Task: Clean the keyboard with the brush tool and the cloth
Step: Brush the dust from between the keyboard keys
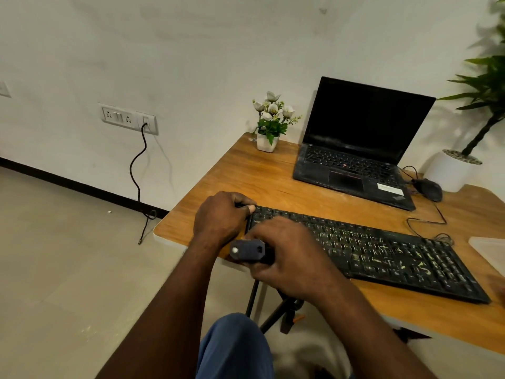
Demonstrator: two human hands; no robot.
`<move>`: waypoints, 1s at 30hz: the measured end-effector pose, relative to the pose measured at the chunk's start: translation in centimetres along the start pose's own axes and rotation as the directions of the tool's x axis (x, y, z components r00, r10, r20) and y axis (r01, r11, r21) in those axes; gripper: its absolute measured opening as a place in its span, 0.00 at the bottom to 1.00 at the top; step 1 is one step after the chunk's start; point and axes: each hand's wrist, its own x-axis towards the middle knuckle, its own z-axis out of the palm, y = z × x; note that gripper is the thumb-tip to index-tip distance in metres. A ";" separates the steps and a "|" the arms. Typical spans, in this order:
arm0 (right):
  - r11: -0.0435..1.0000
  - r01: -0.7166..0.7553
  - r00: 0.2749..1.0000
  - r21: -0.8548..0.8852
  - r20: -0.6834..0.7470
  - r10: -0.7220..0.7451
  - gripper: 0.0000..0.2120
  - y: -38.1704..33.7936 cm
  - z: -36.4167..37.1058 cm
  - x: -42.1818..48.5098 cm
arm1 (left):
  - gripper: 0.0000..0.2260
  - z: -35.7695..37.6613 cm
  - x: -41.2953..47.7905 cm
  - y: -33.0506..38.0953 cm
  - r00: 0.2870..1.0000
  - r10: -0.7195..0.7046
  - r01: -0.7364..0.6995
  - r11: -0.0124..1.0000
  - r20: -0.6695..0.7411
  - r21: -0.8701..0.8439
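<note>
**Keyboard** [382,250]: black, full-size, lying slantwise on the near part of the table. Pale crumbs and specks are sitting thick among the middle and right-hand keys.

**Left hand** [218,217]: gripping the keyboard's left end, fingers curled over the far corner and steadying it.

**Right hand** [287,253]: wrapping round the dark handle of the brush tool [247,250] and holding it over the keyboard's left keys. The hand is hiding the bristles, so contact cannot be told.

**Progress, as a judgement:** brushing appears to be at an early stage, working at the left end. Most of the board is waiting to be swept, and the cloth wipe is not yet done.

**Cloth:** not identifiable with certainty. A pale flat thing [489,250] is showing at the right edge, and what it is cannot be told.

**Table** [246,176]: orange-brown wood grain, rounded corner, faintly dusty.

**Also on the table:**
- an open laptop [360,143], screen dark
- a wired mouse [429,188] just beside the laptop
- a small white pot of flowers [269,132] at the far corner
- a big plant in a white pot [451,170]

**Room:**
- white wall
- socket panel [128,119] with a black cable [138,170] trailing down to the beige floor
- tripod legs [281,310] standing under the table
</note>
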 end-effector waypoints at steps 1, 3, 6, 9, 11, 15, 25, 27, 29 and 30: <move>1.000 -0.021 1.000 -0.017 0.015 0.022 0.13 0.5 -0.4 -0.4 | 0.04 0.0 0.0 -0.1 1.000 0.006 -0.006 1.000 -0.007 0.000; 0.995 -0.096 0.995 -0.034 0.034 0.098 0.15 1.8 -1.8 -1.8 | 0.04 0.0 0.0 -0.1 1.000 0.009 -0.009 1.000 -0.008 0.003; 0.972 -0.231 0.967 -0.027 0.105 0.233 0.18 3.7 -4.8 -4.2 | 0.04 0.0 0.0 -0.1 1.000 0.006 -0.006 1.000 0.004 0.006; 0.955 -0.296 0.954 -0.028 0.046 0.297 0.18 4.6 -6.5 -4.8 | 0.04 0.0 0.0 -0.1 1.000 0.007 -0.007 1.000 0.002 0.008; 0.957 -0.289 0.956 -0.005 -0.048 0.288 0.16 4.1 -6.0 -4.1 | 0.04 0.1 0.0 -0.1 1.000 0.002 -0.002 1.000 0.000 0.010; 0.961 -0.209 0.978 0.183 0.036 0.206 0.16 1.7 -3.3 -1.2 | 0.04 0.0 -0.1 0.0 1.000 0.002 -0.002 1.000 -0.003 0.013; 0.889 -0.283 0.959 0.359 0.076 0.274 0.19 3.5 -3.5 2.7 | 0.05 -0.3 -0.4 0.3 1.000 -0.009 0.009 1.000 -0.004 0.018; 0.908 -0.255 0.963 0.333 0.168 0.209 0.20 3.1 -2.8 2.9 | 0.07 -0.4 -0.5 0.4 1.000 -0.005 0.005 0.999 -0.003 0.038; 0.942 -0.257 0.966 0.217 0.052 0.252 0.19 3.6 -2.3 4.0 | 0.07 -0.3 -0.4 0.4 1.000 0.006 -0.006 0.999 0.001 0.039; 0.947 -0.283 0.956 0.154 -0.029 0.291 0.19 4.1 -2.2 4.6 | 0.06 -0.3 -0.3 0.3 1.000 0.009 -0.009 1.000 0.002 0.030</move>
